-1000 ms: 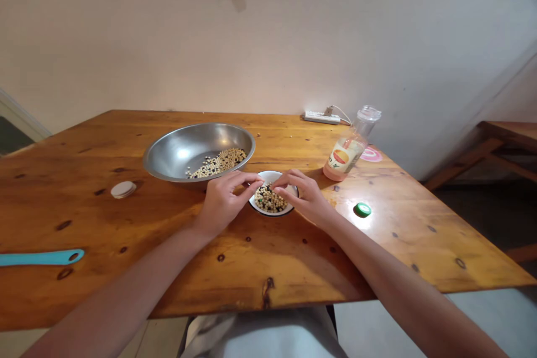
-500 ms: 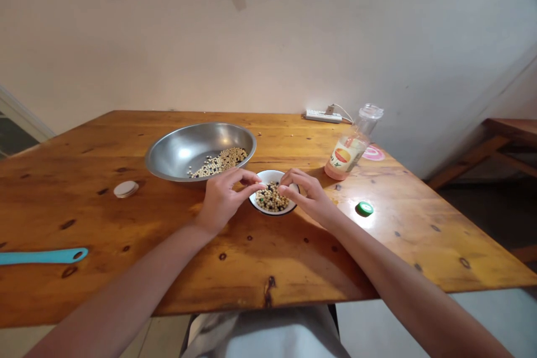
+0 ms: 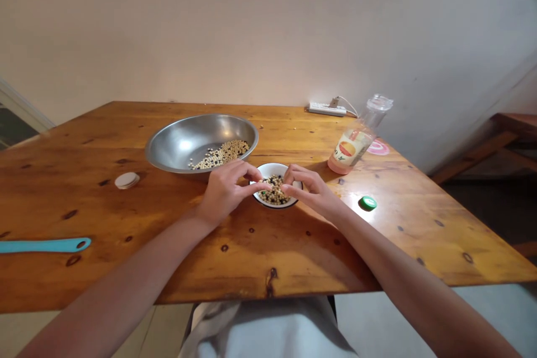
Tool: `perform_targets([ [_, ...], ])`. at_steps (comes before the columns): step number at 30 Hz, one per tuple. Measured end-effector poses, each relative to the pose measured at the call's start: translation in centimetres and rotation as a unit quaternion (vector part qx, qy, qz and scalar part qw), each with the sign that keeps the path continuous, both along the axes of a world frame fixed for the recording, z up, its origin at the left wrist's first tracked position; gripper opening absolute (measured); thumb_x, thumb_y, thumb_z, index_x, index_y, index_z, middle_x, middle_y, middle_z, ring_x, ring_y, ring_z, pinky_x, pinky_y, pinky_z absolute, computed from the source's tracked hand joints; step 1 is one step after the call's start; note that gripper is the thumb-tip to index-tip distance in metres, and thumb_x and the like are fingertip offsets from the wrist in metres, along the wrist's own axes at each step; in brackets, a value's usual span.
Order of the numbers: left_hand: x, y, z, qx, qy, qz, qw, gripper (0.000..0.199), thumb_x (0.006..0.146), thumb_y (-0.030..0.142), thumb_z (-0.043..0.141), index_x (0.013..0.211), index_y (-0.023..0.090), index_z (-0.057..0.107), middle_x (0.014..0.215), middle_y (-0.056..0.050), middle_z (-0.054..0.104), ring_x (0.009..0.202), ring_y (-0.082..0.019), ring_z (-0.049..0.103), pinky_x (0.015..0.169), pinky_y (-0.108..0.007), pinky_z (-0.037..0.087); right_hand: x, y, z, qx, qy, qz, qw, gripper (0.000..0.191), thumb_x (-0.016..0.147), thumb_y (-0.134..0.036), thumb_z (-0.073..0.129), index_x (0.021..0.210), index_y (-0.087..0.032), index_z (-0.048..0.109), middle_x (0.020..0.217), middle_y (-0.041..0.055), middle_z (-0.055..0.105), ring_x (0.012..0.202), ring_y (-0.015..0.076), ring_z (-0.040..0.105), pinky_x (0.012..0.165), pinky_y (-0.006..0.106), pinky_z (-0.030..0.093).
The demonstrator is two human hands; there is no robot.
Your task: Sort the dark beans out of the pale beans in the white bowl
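Observation:
A small white dark-rimmed bowl (image 3: 272,169) holds mixed pale and black beans (image 3: 273,196), with a small green speck among them. At its left side is my left hand (image 3: 229,187), thumb and forefinger brought together over the beans. My right hand (image 3: 312,190) mirrors it from the right, fingers curled and thumb tip close to them. Whatever either hand pinches is too small to make out. Just behind my left hand stands a wide steel basin (image 3: 180,142), with more pale and black beans (image 3: 229,154) gathered at its right side.
A labelled bottle (image 3: 351,148) with a little pink liquid stands at right, near a green cap (image 3: 368,203). Left are round white discs (image 3: 126,180) and a blue handle (image 3: 46,245). A power strip (image 3: 327,109) lies by the wall.
The view has tilted down slightly, so the things on the table appear higher. Both hands stay at the bowl; the left thumb now reaches farther in over the beans.

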State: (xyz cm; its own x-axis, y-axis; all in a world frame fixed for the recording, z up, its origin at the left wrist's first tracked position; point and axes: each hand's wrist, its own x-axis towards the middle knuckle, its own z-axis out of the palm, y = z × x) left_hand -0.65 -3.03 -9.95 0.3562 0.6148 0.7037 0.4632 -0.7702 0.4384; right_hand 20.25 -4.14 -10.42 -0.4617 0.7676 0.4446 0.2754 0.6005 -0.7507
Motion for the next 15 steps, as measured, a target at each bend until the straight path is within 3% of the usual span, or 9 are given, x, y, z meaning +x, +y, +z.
perform_targets([
  [15, -0.07, 0.03, -0.13, 0.0, 0.013, -0.018, 1.0, 0.022, 0.078, 0.037, 0.066, 0.069, 0.018, 0.059, 0.068, 0.001, 0.063, 0.064, -0.012, 0.057, 0.064, -0.025, 0.043, -0.02, 0.09, 0.24, 0.008, -0.017, 0.008, 1.0, 0.024, 0.087, -0.032, 0.056, 0.068, -0.018, 0.057, 0.074, 0.0017, 0.053, 0.075, 0.0144, 0.051, 0.073, 0.028, 0.041],
])
